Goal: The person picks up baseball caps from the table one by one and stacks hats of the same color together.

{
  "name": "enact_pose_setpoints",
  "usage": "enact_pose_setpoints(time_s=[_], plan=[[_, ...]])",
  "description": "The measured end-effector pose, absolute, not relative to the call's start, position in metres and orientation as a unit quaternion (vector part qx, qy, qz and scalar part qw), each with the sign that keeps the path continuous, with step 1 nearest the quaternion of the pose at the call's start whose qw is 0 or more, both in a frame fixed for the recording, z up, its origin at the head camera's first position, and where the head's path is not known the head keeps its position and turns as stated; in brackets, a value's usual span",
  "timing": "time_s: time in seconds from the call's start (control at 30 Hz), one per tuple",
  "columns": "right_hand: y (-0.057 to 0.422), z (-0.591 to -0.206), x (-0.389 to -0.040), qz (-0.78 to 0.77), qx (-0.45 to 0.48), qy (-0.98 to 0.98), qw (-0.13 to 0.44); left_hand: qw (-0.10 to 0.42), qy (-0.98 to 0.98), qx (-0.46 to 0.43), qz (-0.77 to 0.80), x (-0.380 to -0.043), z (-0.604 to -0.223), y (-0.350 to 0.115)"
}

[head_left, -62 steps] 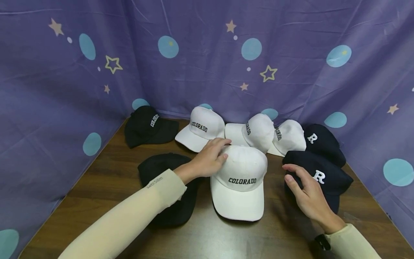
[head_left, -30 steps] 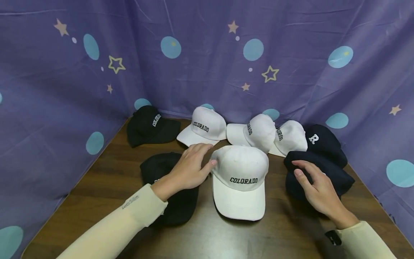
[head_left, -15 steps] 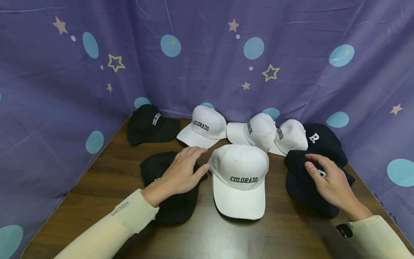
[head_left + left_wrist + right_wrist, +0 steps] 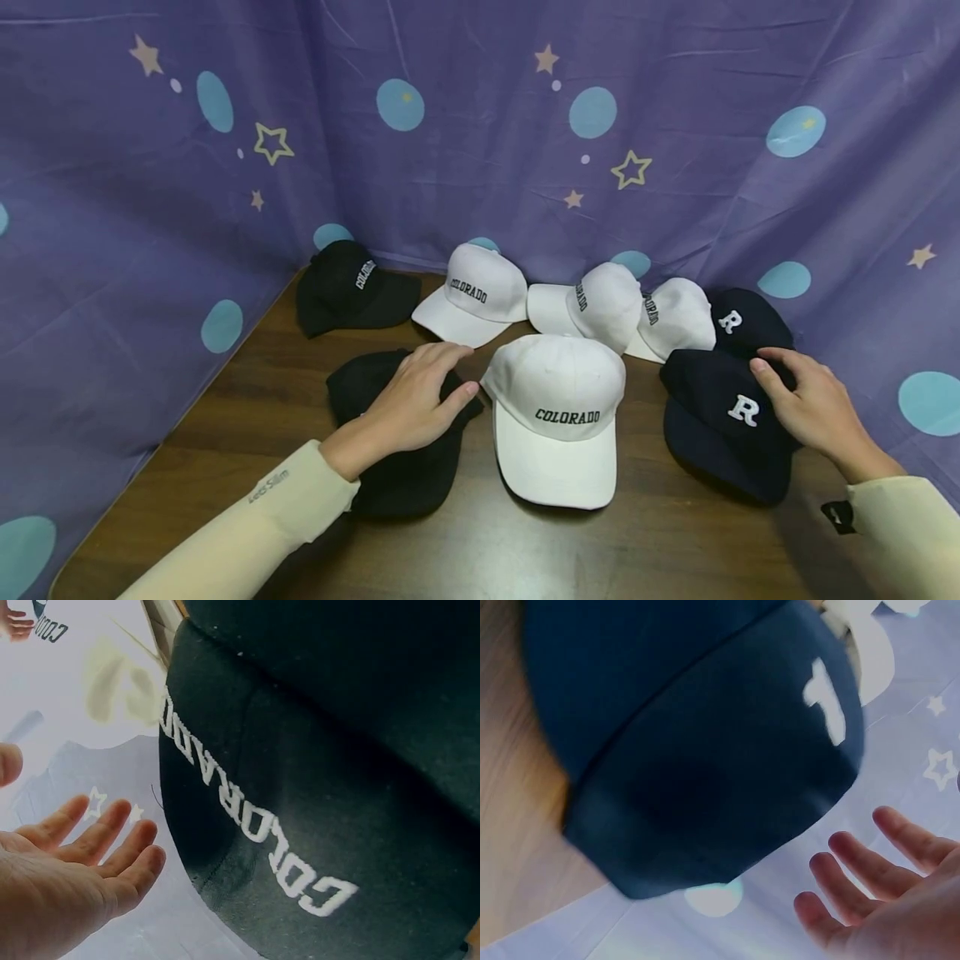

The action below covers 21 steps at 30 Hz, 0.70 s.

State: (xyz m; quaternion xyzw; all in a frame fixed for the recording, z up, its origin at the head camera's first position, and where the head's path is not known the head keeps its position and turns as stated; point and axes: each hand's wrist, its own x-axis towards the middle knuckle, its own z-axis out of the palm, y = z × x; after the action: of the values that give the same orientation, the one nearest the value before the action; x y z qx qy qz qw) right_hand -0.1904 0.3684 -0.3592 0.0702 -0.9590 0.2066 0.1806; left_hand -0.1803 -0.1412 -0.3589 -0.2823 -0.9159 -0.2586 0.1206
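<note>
My left hand [image 4: 408,408] hovers over the front black cap [image 4: 408,479], partly hiding it in the head view. In the left wrist view, its relaxed fingers [image 4: 112,855] stand apart from that cap [image 4: 300,810], whose white COLORADO lettering shows. My right hand [image 4: 817,408] is above the right side of the front navy cap [image 4: 712,433] marked with a white R. A gap shows between the loosely bent fingers [image 4: 847,885] and the navy cap [image 4: 705,772] in the right wrist view. Between both hands a white COLORADO cap [image 4: 558,417] sits brim forward.
Along the back stand a black COLORADO cap [image 4: 345,292], a white cap [image 4: 476,292], two more white caps, the right one [image 4: 678,317] partly hidden, and a navy R cap [image 4: 757,321]. A purple patterned curtain [image 4: 487,167] borders the wooden table [image 4: 540,558].
My left hand has come off the middle white cap and moved left over the front black cap. My right hand has shifted right across the front navy cap, uncovering its R.
</note>
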Motion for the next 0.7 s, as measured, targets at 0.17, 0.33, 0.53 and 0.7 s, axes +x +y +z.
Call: enact_pose_setpoints(time_s=[0.17,0.33,0.53,0.7], plan=[[0.384,-0.362,-0.197,0.195,0.066,-0.964,0.167,0.116,-0.917,-0.282,-0.259,-0.18,-0.359,-0.143],[0.393,-0.366,-0.204,0.182,0.066,-0.97,0.146,0.114,-0.918,-0.279,-0.26,-0.18,-0.36,-0.144],[0.397,-0.371,-0.211,0.177,0.058,-0.98,0.071,0.107,-0.919,-0.274,-0.263,-0.178,-0.361,-0.144],[0.399,-0.372,-0.214,0.194,0.039,-0.98,-0.007,0.107,-0.918,-0.277,-0.262,-0.178,-0.362,-0.143]])
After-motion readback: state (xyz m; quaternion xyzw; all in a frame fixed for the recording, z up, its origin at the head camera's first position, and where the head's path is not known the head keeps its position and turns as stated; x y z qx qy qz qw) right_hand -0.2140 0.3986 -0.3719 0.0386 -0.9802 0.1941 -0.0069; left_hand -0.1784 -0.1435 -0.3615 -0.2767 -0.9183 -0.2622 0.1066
